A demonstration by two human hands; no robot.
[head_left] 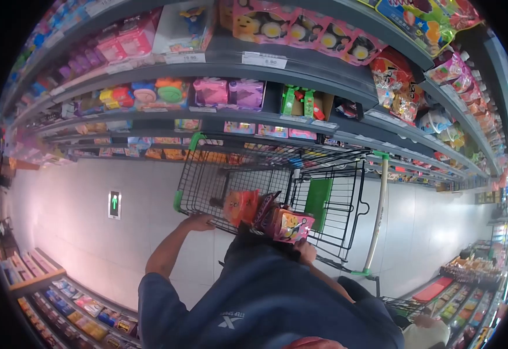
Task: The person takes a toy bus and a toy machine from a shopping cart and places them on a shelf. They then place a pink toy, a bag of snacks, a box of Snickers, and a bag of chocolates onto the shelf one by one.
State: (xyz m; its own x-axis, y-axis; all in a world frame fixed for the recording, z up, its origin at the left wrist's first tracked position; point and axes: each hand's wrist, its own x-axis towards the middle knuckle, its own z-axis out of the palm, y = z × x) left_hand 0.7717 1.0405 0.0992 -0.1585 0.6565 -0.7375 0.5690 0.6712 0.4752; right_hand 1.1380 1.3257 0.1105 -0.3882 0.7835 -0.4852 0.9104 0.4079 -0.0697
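At the bottom middle of the frame a dark blue shirt [265, 302] is seen, very close to the camera. Just above it, right of the middle, the right hand [306, 251] is seen, mostly hidden. It is closed under a pink toy box [291, 225], which is held up at the near edge of the cart. A second, darker box [264, 210] is pressed against the pink one on its left side, and an orange packet [241, 206] is seen just beside that. Whether these two are also held cannot be told.

A little to the left, the left hand [198, 221] is laid on the rim of the black wire shopping cart [219, 180], with the fingers curled over the wire. It is kept apart from the boxes, with the orange packet between them.

Farther off, across the top of the frame, long grey shelves [300, 67] are filled with bright toys and snack bags.
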